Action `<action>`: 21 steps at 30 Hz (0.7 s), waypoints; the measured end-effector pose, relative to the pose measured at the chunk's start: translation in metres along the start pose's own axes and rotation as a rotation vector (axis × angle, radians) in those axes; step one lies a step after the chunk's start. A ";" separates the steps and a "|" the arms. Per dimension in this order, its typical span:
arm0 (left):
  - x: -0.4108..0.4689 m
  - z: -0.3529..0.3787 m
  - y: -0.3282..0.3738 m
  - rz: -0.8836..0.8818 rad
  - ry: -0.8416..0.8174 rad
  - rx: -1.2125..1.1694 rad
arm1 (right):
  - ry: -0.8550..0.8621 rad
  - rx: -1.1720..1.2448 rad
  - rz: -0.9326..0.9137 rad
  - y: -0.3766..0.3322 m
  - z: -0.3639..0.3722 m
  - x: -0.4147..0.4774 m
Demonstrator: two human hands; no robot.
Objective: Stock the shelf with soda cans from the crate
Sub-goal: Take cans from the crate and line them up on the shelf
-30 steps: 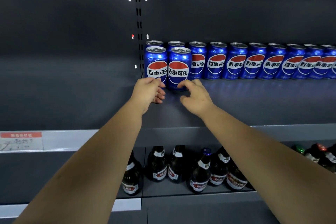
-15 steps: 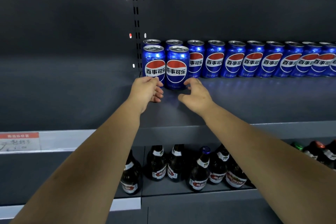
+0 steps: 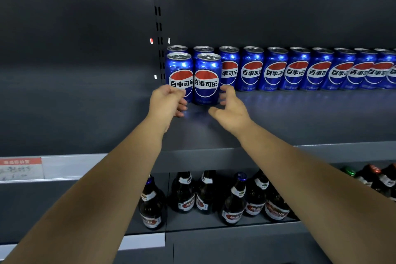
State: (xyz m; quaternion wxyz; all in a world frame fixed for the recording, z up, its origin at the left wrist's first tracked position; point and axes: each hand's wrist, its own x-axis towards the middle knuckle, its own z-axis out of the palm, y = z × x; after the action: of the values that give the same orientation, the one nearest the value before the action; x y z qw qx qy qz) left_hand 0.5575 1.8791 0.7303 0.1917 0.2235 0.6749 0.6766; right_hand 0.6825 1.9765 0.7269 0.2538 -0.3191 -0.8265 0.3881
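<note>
Two blue soda cans stand at the front left of the dark shelf (image 3: 300, 118): the left front can (image 3: 179, 70) and the right front can (image 3: 206, 77), side by side. Behind them a row of matching cans (image 3: 297, 70) runs to the right along the back. My left hand (image 3: 167, 104) is at the foot of the left front can, its fingers loosely curled and covering the can's lower edge, and it grips nothing. My right hand (image 3: 231, 107) is spread beside the right front can, fingertips near its right side. The crate is out of view.
A slotted upright post (image 3: 157, 17) bounds the cans on the left. In front of the back row the shelf is bare. Dark beer bottles (image 3: 233, 203) stand on the shelf below. A red-and-white price tag (image 3: 20, 168) sits on the shelf rail at the left.
Both hands have edged up toward the two front cans. My right fingertips slid from the front of the right can to its right side. The cans stay in place.
</note>
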 end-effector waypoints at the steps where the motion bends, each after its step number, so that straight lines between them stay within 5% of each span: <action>1: 0.002 -0.001 0.000 0.031 0.043 0.020 | 0.006 0.016 -0.001 0.000 0.000 0.000; 9: 0.006 0.000 -0.007 0.089 0.114 0.179 | 0.101 0.097 0.102 -0.002 0.012 0.016; 21: 0.009 0.003 -0.006 0.131 0.163 0.392 | 0.159 -0.255 0.108 -0.011 0.017 0.025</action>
State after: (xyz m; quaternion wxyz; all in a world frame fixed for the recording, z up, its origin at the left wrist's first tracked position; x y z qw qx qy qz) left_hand 0.5518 1.8865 0.7250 0.0452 0.2443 0.7910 0.5591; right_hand 0.6508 1.9807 0.7307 0.2547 -0.4226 -0.8279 0.2667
